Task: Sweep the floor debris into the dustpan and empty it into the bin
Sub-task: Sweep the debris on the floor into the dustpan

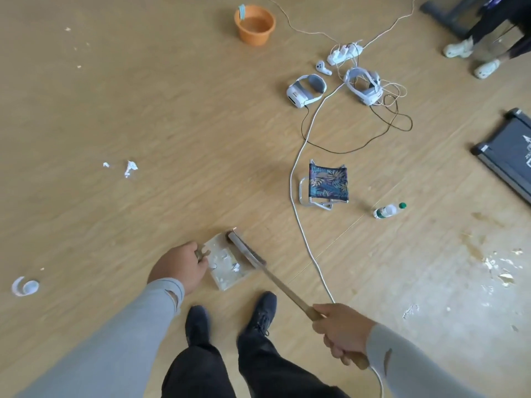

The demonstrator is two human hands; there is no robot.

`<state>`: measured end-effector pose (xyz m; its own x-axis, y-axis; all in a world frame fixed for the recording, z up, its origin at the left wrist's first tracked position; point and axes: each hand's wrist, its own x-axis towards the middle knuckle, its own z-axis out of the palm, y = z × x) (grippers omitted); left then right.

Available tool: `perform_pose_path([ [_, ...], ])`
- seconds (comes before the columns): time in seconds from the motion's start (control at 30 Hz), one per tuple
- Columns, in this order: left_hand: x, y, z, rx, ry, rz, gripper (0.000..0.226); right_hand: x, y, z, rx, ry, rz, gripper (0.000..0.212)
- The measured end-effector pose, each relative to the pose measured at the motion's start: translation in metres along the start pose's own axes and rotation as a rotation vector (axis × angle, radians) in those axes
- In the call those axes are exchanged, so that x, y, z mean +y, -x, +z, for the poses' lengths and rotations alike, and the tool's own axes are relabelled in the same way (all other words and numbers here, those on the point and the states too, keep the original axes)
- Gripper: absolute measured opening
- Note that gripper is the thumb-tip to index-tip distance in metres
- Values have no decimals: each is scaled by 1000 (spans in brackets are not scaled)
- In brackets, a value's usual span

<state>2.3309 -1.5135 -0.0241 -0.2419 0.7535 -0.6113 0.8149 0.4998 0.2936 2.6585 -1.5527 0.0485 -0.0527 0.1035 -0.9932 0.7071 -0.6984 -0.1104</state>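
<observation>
Gripping the dustpan (227, 264) handle, left hand (179, 268) steadies it while right hand (342, 331) clasps the broom (250, 254).

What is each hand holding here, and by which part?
Left hand grips the dustpan by its handle; right hand grips the broom near its stick's upper end.

Orange bin (255, 25), leaf-patterned blue stool (328, 183), tan wood-grain floor (172, 124).
</observation>
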Motion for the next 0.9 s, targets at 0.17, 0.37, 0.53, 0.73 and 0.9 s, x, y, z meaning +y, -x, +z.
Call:
perform_pose_path([
  [0.17,-7,1,2,11,-56,10,20,4,26,-64,165,-41,-72,38],
  [0.37,-6,-4,7,27,-107,16,16,-78,-40,-97,393,221,-125,19],
  [0.53,-14,-6,11,22,-91,8,12,-110,-101,-56,456,451,-51,37],
  [0.73,-15,2,9,33,-47,23,14,-51,-75,5,351,777,-88,42],
  [0.9,-30,30,4,-2,-21,-24,17,-40,-6,-11,104,487,-3,34],
])
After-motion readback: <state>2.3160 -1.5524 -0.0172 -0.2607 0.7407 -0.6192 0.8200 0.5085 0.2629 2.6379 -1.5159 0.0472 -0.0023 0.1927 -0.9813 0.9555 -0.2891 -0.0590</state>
